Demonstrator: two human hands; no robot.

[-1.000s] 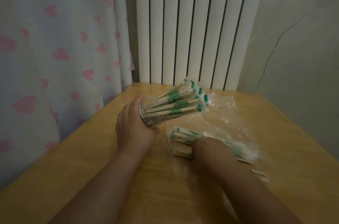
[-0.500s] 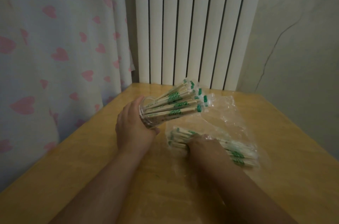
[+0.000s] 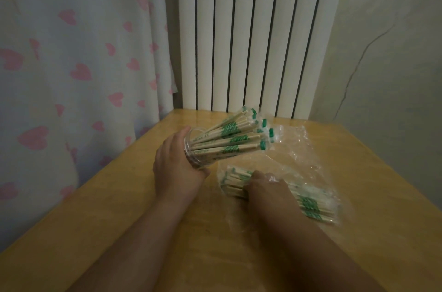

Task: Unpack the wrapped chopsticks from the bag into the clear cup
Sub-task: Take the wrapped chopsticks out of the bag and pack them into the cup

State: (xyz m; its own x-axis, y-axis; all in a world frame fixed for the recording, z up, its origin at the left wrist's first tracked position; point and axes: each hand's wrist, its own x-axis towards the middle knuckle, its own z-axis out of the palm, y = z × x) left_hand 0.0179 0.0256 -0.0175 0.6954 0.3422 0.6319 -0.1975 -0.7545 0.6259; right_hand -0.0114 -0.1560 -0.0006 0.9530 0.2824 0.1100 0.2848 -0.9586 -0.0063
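Green wrapper print too blurred to read, left hand [image 3: 177, 167] gripping tilted clear cup [image 3: 193, 153] of wrapped chopsticks [image 3: 229, 138], right hand [image 3: 265, 186] apparently grasping bagged chopsticks [image 3: 311, 203] in the bag [image 3: 299, 148], barely moved since a second ago.

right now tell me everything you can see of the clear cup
The clear ribbed plastic cup is tipped well over, its mouth pointing right and away from the person. The left hand wraps around its base and holds it just above the yellowish wooden table. It is packed with wrapped bamboo chopsticks with green print, which fan out past its rim.
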